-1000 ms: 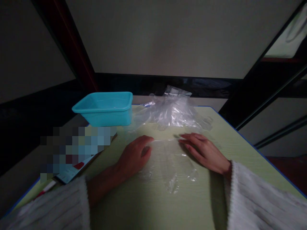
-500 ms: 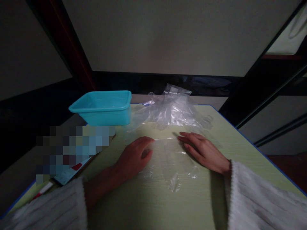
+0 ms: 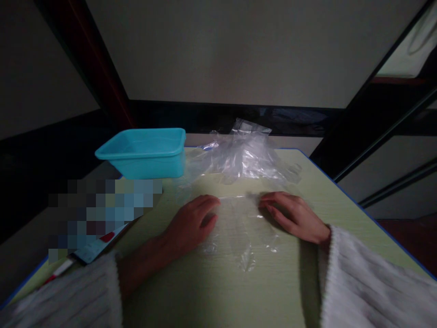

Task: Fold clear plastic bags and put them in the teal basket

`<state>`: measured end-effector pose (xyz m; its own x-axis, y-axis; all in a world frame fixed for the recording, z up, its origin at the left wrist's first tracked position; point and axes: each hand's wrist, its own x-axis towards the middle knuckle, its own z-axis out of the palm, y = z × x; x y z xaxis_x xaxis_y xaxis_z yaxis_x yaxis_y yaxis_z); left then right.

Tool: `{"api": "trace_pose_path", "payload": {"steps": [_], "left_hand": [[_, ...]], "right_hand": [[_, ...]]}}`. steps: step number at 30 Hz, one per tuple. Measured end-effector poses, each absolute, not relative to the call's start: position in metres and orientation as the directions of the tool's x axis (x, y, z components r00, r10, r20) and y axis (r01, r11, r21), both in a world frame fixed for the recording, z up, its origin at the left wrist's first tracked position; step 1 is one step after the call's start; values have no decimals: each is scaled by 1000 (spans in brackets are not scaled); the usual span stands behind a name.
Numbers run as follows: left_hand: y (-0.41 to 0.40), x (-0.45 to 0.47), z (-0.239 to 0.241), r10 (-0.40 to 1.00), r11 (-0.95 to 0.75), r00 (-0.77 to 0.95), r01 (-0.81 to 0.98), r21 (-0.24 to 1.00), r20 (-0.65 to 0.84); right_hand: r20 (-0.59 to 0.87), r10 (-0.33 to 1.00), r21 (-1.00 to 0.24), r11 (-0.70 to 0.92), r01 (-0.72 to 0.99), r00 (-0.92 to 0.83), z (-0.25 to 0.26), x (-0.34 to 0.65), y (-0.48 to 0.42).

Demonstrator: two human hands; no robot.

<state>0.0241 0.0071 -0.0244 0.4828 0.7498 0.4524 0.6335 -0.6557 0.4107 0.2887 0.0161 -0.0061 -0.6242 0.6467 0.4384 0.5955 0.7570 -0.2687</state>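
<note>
A thin clear plastic disposable glove lies flat on the table, its straight edge away from me and its finger ends towards me. My left hand rests at the glove's left side, fingertips at the far left corner, thumb apart from the fingers. On the other side, my right hand sits by the glove's right edge with bent fingers and a gap above the thumb. Whether its fingertips touch the film is hard to see. Beyond both hands is a crumpled heap of similar clear plastic.
A turquoise plastic basin stands at the back left of the pale table. Nearer me on the left lies a flat, partly blurred-out item beside a white-and-red pen-like stick. Panels rise behind the table.
My right hand has shifted slightly right and its fingers, earlier stretched over the glove's edge, are now bent in. My left hand stays in place beside the glove.
</note>
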Motion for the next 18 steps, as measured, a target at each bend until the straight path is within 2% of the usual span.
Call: {"api": "trace_pose_path", "payload": {"steps": [18], "left_hand": [[5,25,-22,753,-655,491,626,424,439]], "right_hand": [[341,689,-332,725,604,-639,-8,289,18]]}}
